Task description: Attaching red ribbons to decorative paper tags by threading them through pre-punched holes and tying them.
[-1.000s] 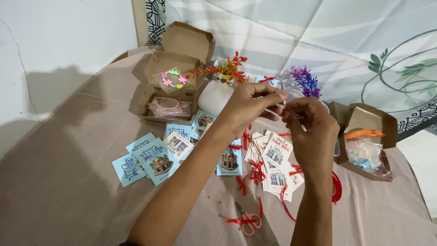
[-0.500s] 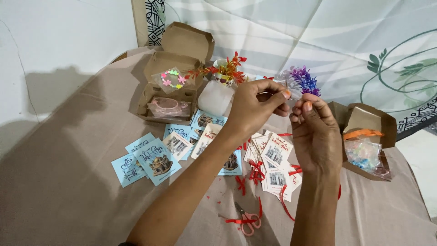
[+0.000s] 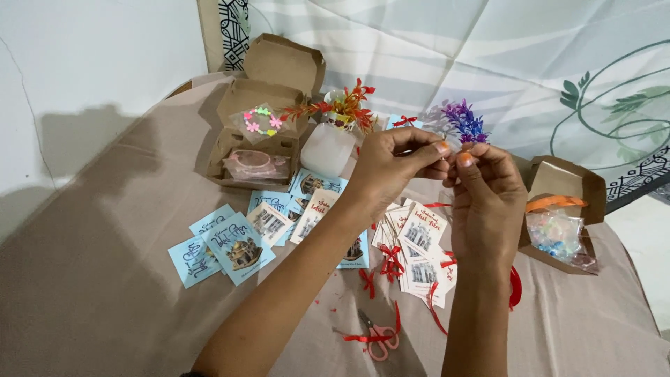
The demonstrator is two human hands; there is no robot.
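Red ribbon scraps (image 3: pixel 363 336) lie nearest the viewer on the beige tablecloth (image 3: pixel 105 293), tangled around small pink-handled scissors (image 3: pixel 377 338). Both forearms reach up from the bottom edge. Just beyond the scissors: a loose pile of white cards (image 3: pixel 419 251) with red bows, and to its left a fan of light-blue cards (image 3: pixel 234 244) with a domed building printed on them.

Above the cards the left hand (image 3: pixel 394 167) and right hand (image 3: pixel 488 192) meet, fingertips together. Thumb and forefinger of each hand are pinched shut on something very small and thin held between them; what it is cannot be told at this size. Remaining fingers curl loosely.

Right of the hands: an open brown box (image 3: pixel 565 185) holding a clear bag of pale beads and an orange band. Left, farther back: an open brown cardboard box (image 3: pixel 269 98) with a flower bracelet and a pink bangle in clear wrap. Behind the hands: red-orange artificial sprigs (image 3: pixel 345 105) in a white container, purple sprigs (image 3: pixel 464 122).
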